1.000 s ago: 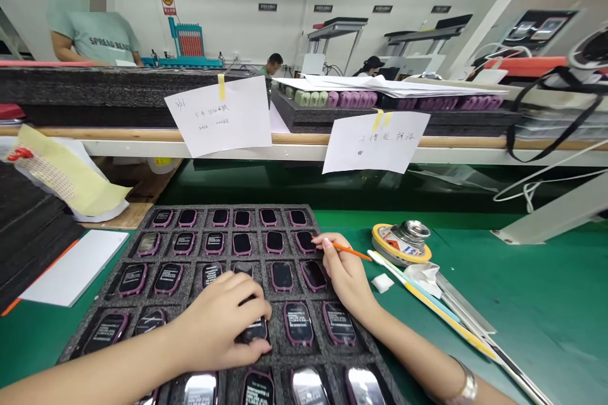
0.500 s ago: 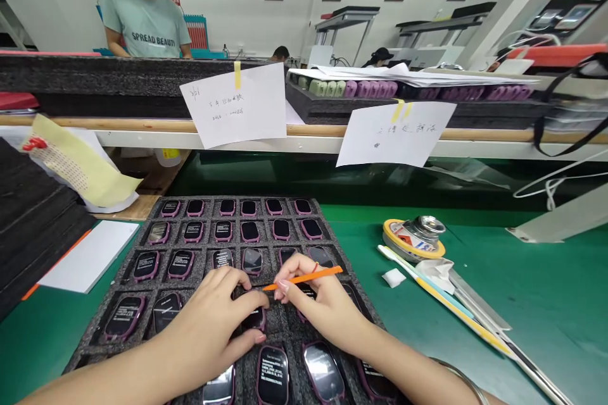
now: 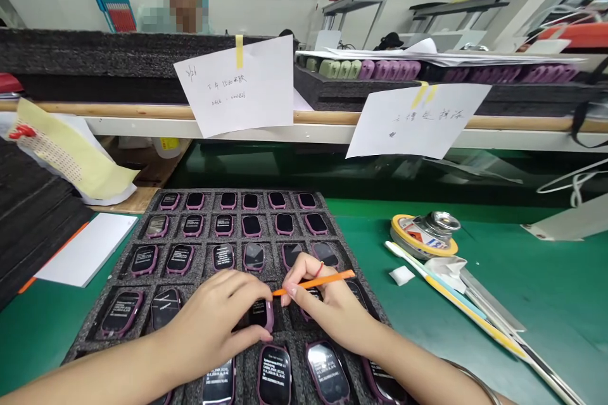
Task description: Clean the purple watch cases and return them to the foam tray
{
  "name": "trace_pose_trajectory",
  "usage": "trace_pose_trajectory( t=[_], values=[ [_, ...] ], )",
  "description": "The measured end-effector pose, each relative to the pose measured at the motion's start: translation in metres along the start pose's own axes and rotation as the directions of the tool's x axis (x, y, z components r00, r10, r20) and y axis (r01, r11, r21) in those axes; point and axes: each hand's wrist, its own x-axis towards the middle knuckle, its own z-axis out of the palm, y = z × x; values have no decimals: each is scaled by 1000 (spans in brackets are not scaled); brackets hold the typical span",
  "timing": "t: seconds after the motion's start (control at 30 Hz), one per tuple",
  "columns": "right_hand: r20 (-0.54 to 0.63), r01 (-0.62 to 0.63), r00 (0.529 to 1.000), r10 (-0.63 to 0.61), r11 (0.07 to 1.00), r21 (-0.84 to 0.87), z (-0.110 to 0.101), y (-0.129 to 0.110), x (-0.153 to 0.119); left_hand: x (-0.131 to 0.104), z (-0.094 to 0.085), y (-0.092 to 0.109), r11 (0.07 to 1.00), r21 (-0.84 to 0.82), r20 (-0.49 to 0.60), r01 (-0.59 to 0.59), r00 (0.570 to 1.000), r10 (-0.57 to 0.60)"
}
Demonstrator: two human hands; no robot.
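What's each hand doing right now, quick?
Left hand: closed around a purple-edged watch.
Right hand: closed, pinching an orange stick.

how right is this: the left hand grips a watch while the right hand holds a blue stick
Wrong on the colour: the stick is orange, not blue, as the head view shows. The left hand does grip a watch while the right hand holds the stick.

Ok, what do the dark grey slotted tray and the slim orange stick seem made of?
The dark grey slotted tray: probably foam, matte, given its speckled grain. The slim orange stick: likely smooth plastic, from its even, saturated colour, though painted wood is possible.
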Motion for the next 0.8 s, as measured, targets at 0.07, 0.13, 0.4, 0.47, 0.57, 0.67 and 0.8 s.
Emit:
trace_pose_trajectory(
  t=[0.07, 0.13, 0.4, 0.47, 0.57, 0.67, 0.8],
  values=[
    [17, 9, 1000, -9, 1000, -8, 0, 0, 0, 1, 0, 1, 998, -17, 0, 59, 998, -59],
    [29, 19, 999, -18, 1000, -17, 0, 0, -1, 2, 0, 0, 996, -15, -1, 82, 997, -82],
    [47, 39, 998, -36, 998, -59, -1, -1, 0, 3, -1, 1, 998, -9, -34, 62, 997, -63],
    [49, 44, 998, -40, 996, -73, 0, -2, 0, 3, 0, 0, 998, -18, -43, 66, 997, -67],
    [39, 57, 998, -53, 994, -95, 1, -3, -2, 3, 1, -1, 998, -26, -60, 52, 997, -53],
    [21, 74, 997, -72, 989, -125, 0, -5, -5, 2, 1, -2, 999, -33, -57, 38, 998, -40],
    [-92, 73, 992, -85, 989, -127, -18, -3, -11, 0, -3, 2, 996, -49, 7, 77, 997, -77]
  ],
)
